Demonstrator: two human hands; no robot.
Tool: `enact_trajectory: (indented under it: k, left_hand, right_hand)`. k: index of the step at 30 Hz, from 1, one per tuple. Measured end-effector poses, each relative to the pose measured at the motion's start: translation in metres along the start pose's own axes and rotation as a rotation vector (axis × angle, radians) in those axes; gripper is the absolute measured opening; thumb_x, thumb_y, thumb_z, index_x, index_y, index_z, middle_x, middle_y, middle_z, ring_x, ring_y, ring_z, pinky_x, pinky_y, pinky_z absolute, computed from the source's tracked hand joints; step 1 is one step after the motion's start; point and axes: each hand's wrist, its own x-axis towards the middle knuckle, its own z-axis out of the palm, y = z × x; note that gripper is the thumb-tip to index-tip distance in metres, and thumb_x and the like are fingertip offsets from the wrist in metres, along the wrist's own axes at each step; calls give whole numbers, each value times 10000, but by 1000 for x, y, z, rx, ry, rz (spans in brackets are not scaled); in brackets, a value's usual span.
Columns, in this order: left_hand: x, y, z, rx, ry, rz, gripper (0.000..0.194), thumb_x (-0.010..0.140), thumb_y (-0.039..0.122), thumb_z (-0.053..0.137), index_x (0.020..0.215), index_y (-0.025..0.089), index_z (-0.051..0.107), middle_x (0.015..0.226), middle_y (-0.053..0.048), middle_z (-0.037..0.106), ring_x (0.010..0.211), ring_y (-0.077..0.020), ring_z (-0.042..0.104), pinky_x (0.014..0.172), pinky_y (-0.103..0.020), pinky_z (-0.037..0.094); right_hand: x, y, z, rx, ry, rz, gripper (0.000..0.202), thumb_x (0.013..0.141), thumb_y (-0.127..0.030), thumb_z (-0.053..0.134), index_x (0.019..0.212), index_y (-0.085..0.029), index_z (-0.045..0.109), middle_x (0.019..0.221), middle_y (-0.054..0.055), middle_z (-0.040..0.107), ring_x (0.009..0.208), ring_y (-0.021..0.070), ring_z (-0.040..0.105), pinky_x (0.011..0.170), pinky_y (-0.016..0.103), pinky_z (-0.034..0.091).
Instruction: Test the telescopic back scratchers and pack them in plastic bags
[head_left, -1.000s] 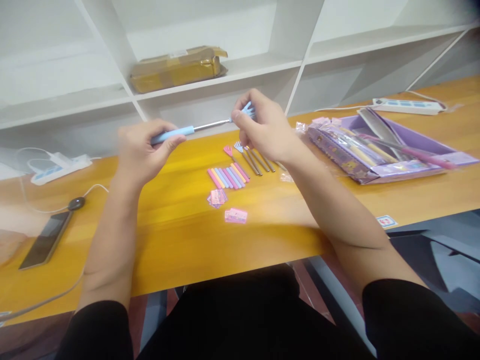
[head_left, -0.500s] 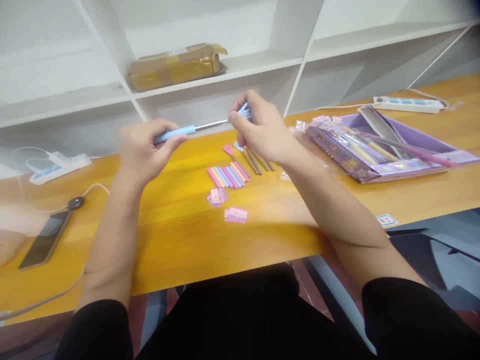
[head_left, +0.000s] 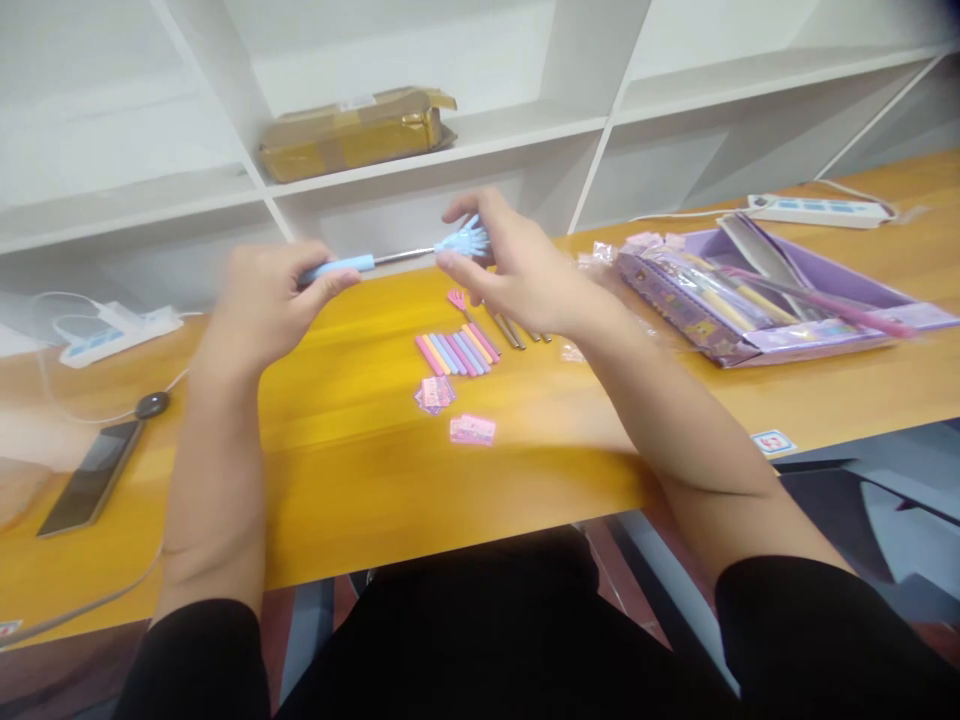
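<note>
My left hand (head_left: 274, 300) is closed round the light blue handle (head_left: 341, 268) of a stick with a metal rod. At the rod's other end is a blue hand-shaped head (head_left: 465, 240). My right hand (head_left: 517, 260) is at that head, fingers apart, with the thumb just under it; whether it touches is hard to tell. Below on the table lie a row of coloured tubes (head_left: 457, 350), a pink hand-shaped piece (head_left: 457, 298), metal rods (head_left: 510, 328) partly behind my right hand, and two small piles of pink cards (head_left: 435, 393).
A purple box (head_left: 825, 270) with packaged sticks stands at the right, plastic wrappers beside it. A phone (head_left: 90, 478), a black round device (head_left: 152, 405) and a power strip (head_left: 120, 335) lie left. A taped carton (head_left: 352, 135) sits on the shelf.
My left hand and the stick have moved slightly left. My right hand's fingers have opened from their pinch, and more of the blue head shows.
</note>
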Motion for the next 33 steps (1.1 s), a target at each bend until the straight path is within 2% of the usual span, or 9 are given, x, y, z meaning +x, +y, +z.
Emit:
enact_trajectory:
  k: [3, 7, 11, 14, 18, 22, 27, 29, 33]
  left_hand:
    - [-2, -5, -13, 30, -69, -42, 729, 1089, 895, 578, 734, 260, 629, 551, 2, 524, 550, -171, 426, 605, -419, 279]
    - [-5, -2, -18, 66, -125, -13, 692, 1127, 838, 548, 735, 268, 584, 586, -26, 542, 572, -205, 474, 619, -422, 305]
    - [-7, 14, -10, 114, -193, 56, 570, 1156, 759, 543, 870, 275, 638, 730, -45, 671, 619, -232, 522, 612, -402, 303]
    - [-9, 31, -6, 80, -269, 84, 414, 1199, 603, 513, 1027, 282, 710, 843, -57, 743, 698, -260, 627, 636, -395, 367]
    - [-12, 45, -8, 77, -332, 113, 270, 1191, 453, 519, 1124, 286, 719, 946, -61, 794, 770, -280, 697, 666, -394, 440]
    - [-15, 51, -3, 169, -288, 89, 95, 1055, 291, 636, 962, 273, 647, 805, -40, 725, 617, -240, 579, 589, -400, 357]
    - [-16, 57, 9, 335, -207, 51, 310, 968, 359, 766, 762, 256, 559, 633, -39, 573, 551, -230, 509, 574, -394, 214]
    - [-13, 60, 10, 443, -281, -36, 313, 1033, 365, 686, 750, 245, 625, 625, -57, 576, 589, -260, 581, 602, -391, 262]
    - [-3, 55, 10, 606, -508, -196, 381, 1100, 293, 492, 904, 226, 812, 778, -125, 736, 811, -348, 746, 697, -429, 392]
  right_hand:
    - [-2, -3, -8, -128, -3, -148, 392, 1166, -476, 660, 1505, -281, 629, 1237, 110, 728, 1041, 297, 705, 941, 428, 577]
    - [-1, -4, -17, -236, -5, -288, 245, 1189, -374, 556, 1337, -298, 737, 1327, 148, 699, 1202, 339, 660, 1056, 467, 528]
    - [-2, -4, -16, -312, -101, -350, 294, 1180, -272, 485, 1302, -256, 751, 1274, 139, 708, 1172, 326, 666, 1000, 434, 501]
    - [-6, -7, -8, -384, -119, -383, 308, 1168, -242, 458, 1267, -203, 747, 1238, 151, 713, 1057, 302, 659, 889, 402, 459]
    - [-11, -18, 4, -516, -120, -319, 226, 1144, -271, 520, 1148, -203, 736, 1128, 133, 733, 885, 270, 603, 726, 382, 316]
    - [-12, -29, 14, -601, -128, -239, 198, 1118, -300, 587, 1126, -205, 761, 995, 110, 743, 774, 250, 560, 683, 380, 214]
    - [-11, -33, 23, -665, -138, -181, 234, 1099, -278, 585, 1128, -202, 804, 923, 102, 761, 730, 240, 545, 679, 372, 207]
    - [-11, -32, 27, -685, -134, -159, 252, 1098, -275, 577, 1148, -209, 815, 919, 95, 768, 732, 240, 553, 675, 367, 210]
    - [-10, -30, 33, -706, -124, -106, 297, 1123, -285, 550, 1193, -220, 830, 901, 87, 771, 737, 239, 575, 682, 365, 209]
